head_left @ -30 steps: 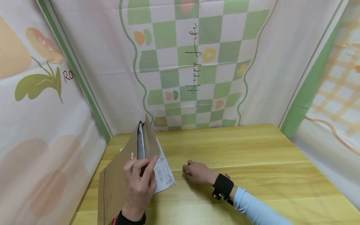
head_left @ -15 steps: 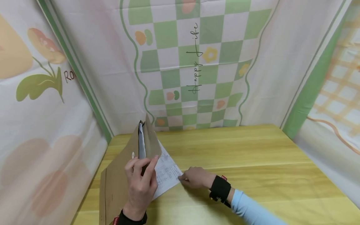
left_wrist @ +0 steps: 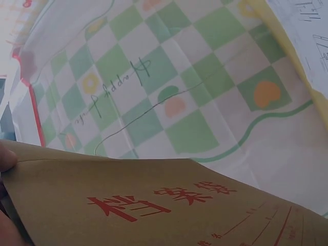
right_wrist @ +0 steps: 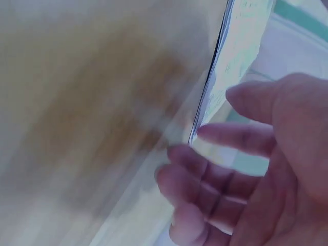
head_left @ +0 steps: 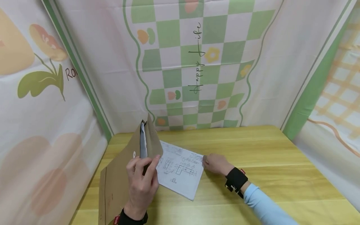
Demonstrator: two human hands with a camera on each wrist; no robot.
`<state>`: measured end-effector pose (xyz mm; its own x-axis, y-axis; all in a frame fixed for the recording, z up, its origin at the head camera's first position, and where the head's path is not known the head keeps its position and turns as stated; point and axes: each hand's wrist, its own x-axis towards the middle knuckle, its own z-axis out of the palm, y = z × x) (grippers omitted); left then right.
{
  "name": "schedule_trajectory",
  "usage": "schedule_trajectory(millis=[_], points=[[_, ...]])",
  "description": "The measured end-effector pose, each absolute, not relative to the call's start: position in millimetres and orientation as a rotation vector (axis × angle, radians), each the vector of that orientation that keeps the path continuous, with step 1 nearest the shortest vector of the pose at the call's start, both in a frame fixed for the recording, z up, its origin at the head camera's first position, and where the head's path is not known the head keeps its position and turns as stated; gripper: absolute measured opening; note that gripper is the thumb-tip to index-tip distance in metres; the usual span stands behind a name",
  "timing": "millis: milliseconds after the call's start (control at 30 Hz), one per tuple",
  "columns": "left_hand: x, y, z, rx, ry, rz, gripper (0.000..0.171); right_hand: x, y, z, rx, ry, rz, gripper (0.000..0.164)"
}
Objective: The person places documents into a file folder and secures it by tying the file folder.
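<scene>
A brown kraft document envelope (head_left: 118, 184) stands tilted at the left of the table, its mouth gaping. My left hand (head_left: 142, 184) grips it near the mouth and flap. Red Chinese characters mark its face (left_wrist: 154, 205) in the left wrist view. White paper (head_left: 142, 140) shows inside the mouth. To the right, a thin stack of printed sheets (head_left: 180, 170) with line drawings lies flat, its left end hidden behind envelope and hand. At its right corner is my right hand (head_left: 216, 163); in the right wrist view, thumb and forefinger are spread apart at the stack's edge (right_wrist: 210, 77).
The wooden table (head_left: 253, 193) extends right and back from the sheets. A printed curtain (head_left: 191, 62) in green and white checks hangs behind it, with more patterned cloth at both sides.
My right hand has moved to the right and slightly back. The sheets have slid out rightward from beside the envelope and turned, showing more drawings. My left hand stays on the envelope.
</scene>
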<state>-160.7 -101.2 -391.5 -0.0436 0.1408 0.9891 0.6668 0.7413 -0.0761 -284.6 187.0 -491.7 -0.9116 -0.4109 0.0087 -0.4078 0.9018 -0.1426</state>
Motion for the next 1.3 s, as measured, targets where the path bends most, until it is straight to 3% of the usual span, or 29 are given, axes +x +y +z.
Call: schedule_trajectory(millis=[233, 700, 1300], points=[[-162, -101, -390, -0.674, -1.578, -0.475, 0.028, -300, 190, -493, -0.399, 3.048, -0.261, 0.044], [-160, -98, -393, -0.665, -1.587, -0.46, 0.028, -315, 193, -499, -0.471, 2.958, -0.563, 0.028], [-159, -97, -395, -0.658, -1.605, -0.472, 0.028, -316, 184, -491, -0.36, 2.88, -0.671, 0.023]])
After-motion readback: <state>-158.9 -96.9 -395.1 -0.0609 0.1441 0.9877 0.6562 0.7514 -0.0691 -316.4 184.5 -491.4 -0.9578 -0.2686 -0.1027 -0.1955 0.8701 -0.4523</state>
